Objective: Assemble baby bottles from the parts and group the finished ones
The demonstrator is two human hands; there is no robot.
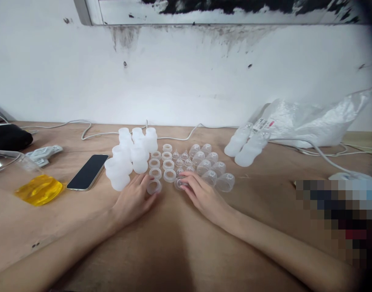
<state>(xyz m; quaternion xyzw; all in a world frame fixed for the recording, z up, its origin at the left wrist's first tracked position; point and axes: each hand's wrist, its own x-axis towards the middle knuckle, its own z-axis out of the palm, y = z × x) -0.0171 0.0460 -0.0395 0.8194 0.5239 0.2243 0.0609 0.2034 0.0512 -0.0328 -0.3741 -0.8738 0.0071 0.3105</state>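
Observation:
My left hand [133, 199] lies palm down on the wooden table [173, 251], its fingertips touching a translucent ring [154, 186]. My right hand [201, 194] rests beside it, fingertips on a small clear nipple [180, 183]. Just beyond my hands stand rows of parts: milky bottle bodies [129, 158] on the left, rings [165, 162] in two columns, small nipples [182, 159] in the middle, clear domed caps [211, 166] on the right. Neither hand lifts anything.
A dark phone [87, 172] lies left of the bottles, with a clear container of yellow liquid [36, 187] further left. Two assembled bottles [246, 147] and a white plastic bag [307, 121] sit at the right. White cables run along the wall.

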